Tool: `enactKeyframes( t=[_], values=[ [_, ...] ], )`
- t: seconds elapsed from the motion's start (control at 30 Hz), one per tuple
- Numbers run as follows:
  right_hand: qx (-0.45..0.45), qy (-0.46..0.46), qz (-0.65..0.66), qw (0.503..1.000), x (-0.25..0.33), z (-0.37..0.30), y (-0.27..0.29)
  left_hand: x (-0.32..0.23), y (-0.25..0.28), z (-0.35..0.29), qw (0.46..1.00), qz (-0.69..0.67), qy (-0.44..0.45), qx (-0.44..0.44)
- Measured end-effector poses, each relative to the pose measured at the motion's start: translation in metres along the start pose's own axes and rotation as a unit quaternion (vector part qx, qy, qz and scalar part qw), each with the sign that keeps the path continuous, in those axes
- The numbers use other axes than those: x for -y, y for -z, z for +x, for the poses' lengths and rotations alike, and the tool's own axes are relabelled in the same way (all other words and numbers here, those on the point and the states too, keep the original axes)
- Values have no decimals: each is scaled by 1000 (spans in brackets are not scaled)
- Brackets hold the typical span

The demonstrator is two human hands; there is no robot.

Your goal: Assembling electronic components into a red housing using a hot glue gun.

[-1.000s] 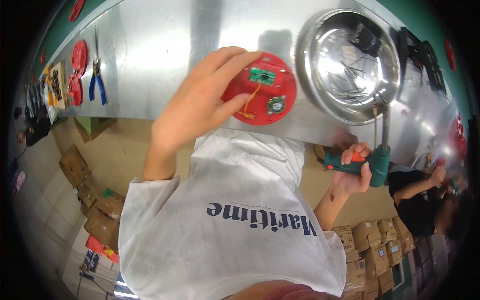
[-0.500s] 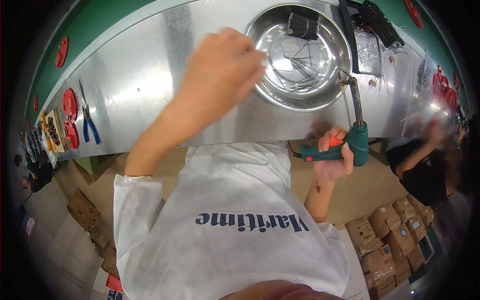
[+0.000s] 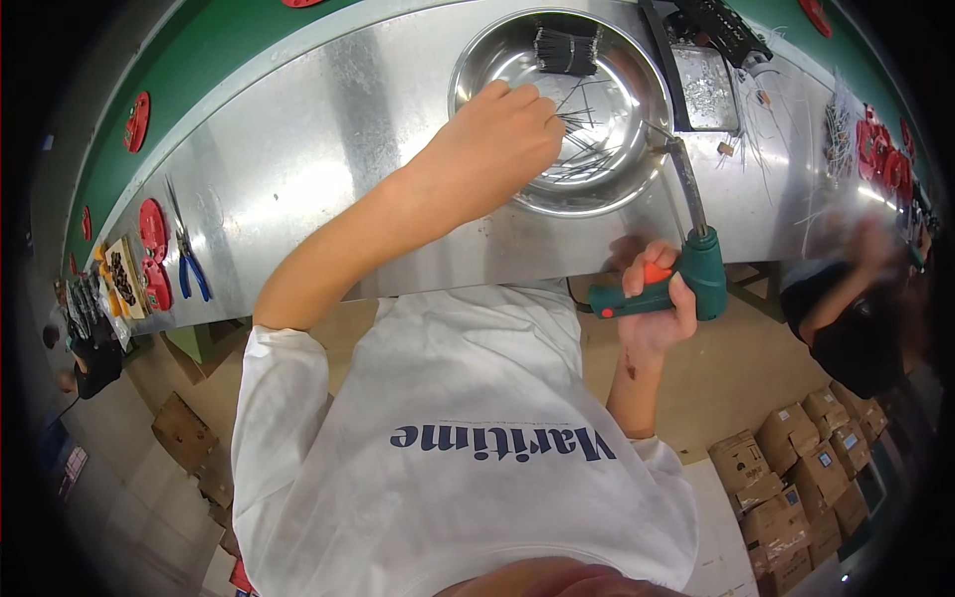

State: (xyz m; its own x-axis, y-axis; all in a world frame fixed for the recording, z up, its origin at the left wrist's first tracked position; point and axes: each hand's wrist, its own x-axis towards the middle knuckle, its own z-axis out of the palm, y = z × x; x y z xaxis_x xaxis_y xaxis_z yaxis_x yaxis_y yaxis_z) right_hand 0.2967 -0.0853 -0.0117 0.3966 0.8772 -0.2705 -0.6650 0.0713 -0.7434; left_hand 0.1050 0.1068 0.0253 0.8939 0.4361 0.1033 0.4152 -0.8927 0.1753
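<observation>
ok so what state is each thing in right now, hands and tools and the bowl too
left hand: fingers curled over the bowl, fingertips hidden
right hand: closed around the soldering gun
green soldering gun: held, barrel pointing up; can't tell if hot
steel bowl: upright, holding wires
loose wires: scattered
black wire bundle: bunched together
blue-handled pliers: lying, handles spread
cardboard boxes: stacked

A metal bench (image 3: 298,169) bears a steel bowl (image 3: 597,203); a tray (image 3: 708,92) beside it; leftward, blue-handled pliers (image 3: 186,265) near red parts (image 3: 153,231).
</observation>
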Motion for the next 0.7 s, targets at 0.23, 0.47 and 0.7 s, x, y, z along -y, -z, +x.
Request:
enactKeyframes(
  t=[0.23,0.47,0.7],
  values=[
    [13,-6,6,1000,-1,-1,1,-9,19,-16,977,-163,48,-128],
    [58,-44,-126,989,0,-12,-68,-55,38,-65,866,-446,197,-109],
    [59,-51,-217,973,-26,-7,-107,-59,32,-96,856,-458,180,-157]
  ],
)
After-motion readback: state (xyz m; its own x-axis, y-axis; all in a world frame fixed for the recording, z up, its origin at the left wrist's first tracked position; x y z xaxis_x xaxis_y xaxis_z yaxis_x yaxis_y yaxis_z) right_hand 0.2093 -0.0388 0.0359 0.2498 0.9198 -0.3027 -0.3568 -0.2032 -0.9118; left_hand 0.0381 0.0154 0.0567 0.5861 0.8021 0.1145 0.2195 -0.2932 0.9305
